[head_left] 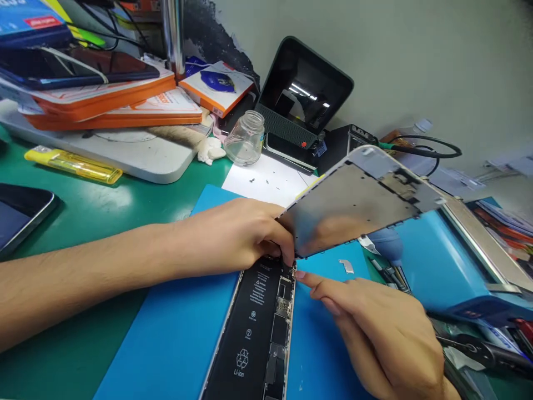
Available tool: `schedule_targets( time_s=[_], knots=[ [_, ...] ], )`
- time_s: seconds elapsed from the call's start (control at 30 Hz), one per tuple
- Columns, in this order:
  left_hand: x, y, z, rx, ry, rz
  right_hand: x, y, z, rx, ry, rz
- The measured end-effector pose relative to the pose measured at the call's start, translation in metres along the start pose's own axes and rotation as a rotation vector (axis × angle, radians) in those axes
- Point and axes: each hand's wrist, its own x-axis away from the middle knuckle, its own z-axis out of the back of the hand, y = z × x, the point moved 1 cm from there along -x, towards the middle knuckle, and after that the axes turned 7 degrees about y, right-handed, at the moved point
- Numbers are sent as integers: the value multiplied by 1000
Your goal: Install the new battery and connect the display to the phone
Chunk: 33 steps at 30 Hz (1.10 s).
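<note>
An opened smartphone (266,328) lies on the blue mat, its black Li-ion battery (239,328) and narrow circuit board (283,305) exposed. Its screen panel (345,200) is raised at a tilt from the far end, metal-backed inner side towards me. My left hand (250,233) is curled at that end against the panel's lower edge, index fingertip pressing down by the board's top. Its other fingertips are hidden, and so is whatever they grip. My right hand (370,328) points its extended index finger at the phone's right edge, touching it; the thumb sits apart below, and no held item shows.
A small metal bracket (346,266) lies on the blue mat (166,344). Tiny screws rest on white paper (266,180) beside a glass jar (246,139). A yellow cutter (75,165), another phone (25,214) and stacked boxes (108,108) are left; tools (487,353) crowd the right.
</note>
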Motion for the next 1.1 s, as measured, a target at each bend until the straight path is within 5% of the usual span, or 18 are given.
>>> schedule_targets(
  time_s=[0.37,0.63,1.1],
  knots=[
    [3,2,2,-52,-21,-4,-1,-8,-6,2,-27,116],
    [2,10,3,-80,-27,12,4,-1,-12,-54,91,39],
    [2,14,4,-87,-35,18,7,2,-12,-63,88,40]
  ],
)
